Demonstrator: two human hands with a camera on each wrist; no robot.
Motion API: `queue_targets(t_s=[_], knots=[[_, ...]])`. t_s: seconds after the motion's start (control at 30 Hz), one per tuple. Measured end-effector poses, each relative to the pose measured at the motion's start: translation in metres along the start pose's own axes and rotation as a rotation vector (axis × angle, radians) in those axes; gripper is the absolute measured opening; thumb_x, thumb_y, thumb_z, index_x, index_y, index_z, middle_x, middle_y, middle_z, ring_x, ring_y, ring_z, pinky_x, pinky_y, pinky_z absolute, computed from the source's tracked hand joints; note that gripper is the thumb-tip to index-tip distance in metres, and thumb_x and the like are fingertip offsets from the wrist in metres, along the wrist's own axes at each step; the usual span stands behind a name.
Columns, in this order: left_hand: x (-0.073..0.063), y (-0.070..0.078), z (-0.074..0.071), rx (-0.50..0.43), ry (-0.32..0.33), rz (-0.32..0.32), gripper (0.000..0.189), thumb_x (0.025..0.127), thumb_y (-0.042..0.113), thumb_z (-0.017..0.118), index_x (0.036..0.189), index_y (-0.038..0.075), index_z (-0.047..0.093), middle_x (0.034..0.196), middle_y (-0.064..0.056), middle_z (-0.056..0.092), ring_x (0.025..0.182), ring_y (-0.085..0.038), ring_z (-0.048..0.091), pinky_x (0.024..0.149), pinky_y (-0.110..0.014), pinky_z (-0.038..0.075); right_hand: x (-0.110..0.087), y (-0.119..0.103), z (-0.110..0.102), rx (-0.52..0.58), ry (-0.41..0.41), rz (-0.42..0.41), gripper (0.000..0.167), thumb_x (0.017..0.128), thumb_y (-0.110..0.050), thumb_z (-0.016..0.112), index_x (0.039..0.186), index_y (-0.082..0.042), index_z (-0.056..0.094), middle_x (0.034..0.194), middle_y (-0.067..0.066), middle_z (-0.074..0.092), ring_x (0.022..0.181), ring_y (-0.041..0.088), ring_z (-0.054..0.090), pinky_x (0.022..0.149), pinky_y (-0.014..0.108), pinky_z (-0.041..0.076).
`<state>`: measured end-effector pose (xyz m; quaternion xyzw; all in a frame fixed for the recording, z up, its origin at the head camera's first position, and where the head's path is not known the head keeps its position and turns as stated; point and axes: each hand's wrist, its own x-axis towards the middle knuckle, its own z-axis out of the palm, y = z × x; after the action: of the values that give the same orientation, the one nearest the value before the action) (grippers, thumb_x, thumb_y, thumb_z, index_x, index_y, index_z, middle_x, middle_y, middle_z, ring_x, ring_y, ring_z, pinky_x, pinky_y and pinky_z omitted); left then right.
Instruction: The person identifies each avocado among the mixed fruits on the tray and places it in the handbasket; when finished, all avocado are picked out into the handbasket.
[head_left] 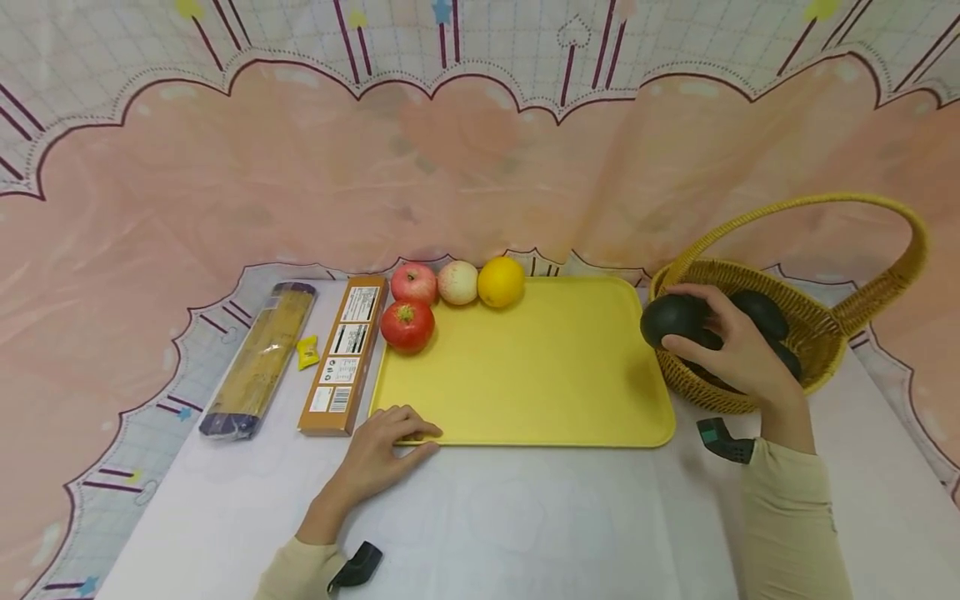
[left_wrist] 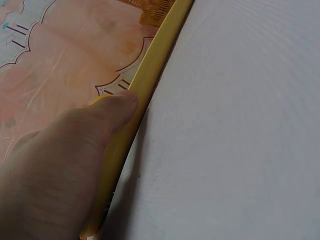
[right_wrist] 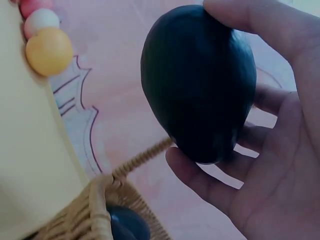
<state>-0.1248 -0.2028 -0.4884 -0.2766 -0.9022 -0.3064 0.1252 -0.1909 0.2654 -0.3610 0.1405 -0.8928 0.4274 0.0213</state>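
Note:
My right hand (head_left: 731,342) holds a dark avocado (head_left: 673,321) between thumb and fingers, above the left rim of the wicker basket (head_left: 712,400). The right wrist view shows this avocado (right_wrist: 197,85) upright, narrow end down. More dark avocados (head_left: 759,312) lie inside the basket. At the near left corner of the yellow tray (head_left: 555,367), my left hand (head_left: 382,446) rests on the rim with relaxed fingers. The thumb (left_wrist: 120,107) lies over the tray's edge in the left wrist view; the other fingers are hidden there.
On the tray's far left sit a pink apple (head_left: 413,283), a pale peach (head_left: 457,282), a yellow-orange fruit (head_left: 501,282) and a red pomegranate (head_left: 407,326). Left of it lie a brown box (head_left: 345,358), a small yellow packet (head_left: 307,353) and a noodle pack (head_left: 261,362). The basket's handle (head_left: 810,200) arches high.

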Motion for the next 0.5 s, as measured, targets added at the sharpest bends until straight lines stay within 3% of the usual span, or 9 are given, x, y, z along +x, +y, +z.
queue_targets(t_s=[0.1,0.2,0.37,0.5], knots=[[-0.001,-0.001,0.001,-0.006,0.018,0.026,0.017,0.080,0.029,0.075,0.097,0.031,0.071,0.085,0.017,0.061,0.076,0.001,0.052,0.067,-0.019,0.036,0.000,0.006,-0.002,-0.010,0.008,-0.011,0.062,0.085,-0.018,0.070,0.139,-0.027,0.041,0.135,0.000,0.044,0.112,0.006,0.049,0.092,0.014,0.037],[-0.001,-0.001,0.002,-0.009,0.023,0.039,0.016,0.081,0.028,0.075,0.096,0.030,0.071,0.085,0.016,0.061,0.075,0.001,0.052,0.067,-0.018,0.037,-0.001,0.010,-0.005,-0.010,0.021,-0.010,0.061,0.086,-0.018,0.070,0.139,-0.027,0.041,0.133,-0.001,0.044,0.107,-0.005,0.047,0.087,0.003,0.033],[0.000,0.000,0.001,-0.013,0.014,0.014,0.017,0.080,0.029,0.075,0.096,0.031,0.071,0.086,0.018,0.061,0.076,0.002,0.051,0.067,-0.018,0.038,-0.001,0.017,-0.009,-0.021,0.041,0.027,0.060,0.087,-0.022,0.068,0.140,-0.028,0.040,0.133,0.004,0.043,0.104,-0.007,0.045,0.085,0.002,0.034],[0.000,0.001,-0.001,-0.018,0.015,0.005,0.017,0.080,0.029,0.076,0.096,0.031,0.071,0.086,0.018,0.061,0.077,0.001,0.052,0.067,-0.019,0.038,0.001,0.021,-0.009,-0.042,0.078,0.050,0.061,0.087,-0.026,0.068,0.141,-0.029,0.039,0.134,0.005,0.043,0.104,-0.004,0.044,0.082,0.011,0.036]])
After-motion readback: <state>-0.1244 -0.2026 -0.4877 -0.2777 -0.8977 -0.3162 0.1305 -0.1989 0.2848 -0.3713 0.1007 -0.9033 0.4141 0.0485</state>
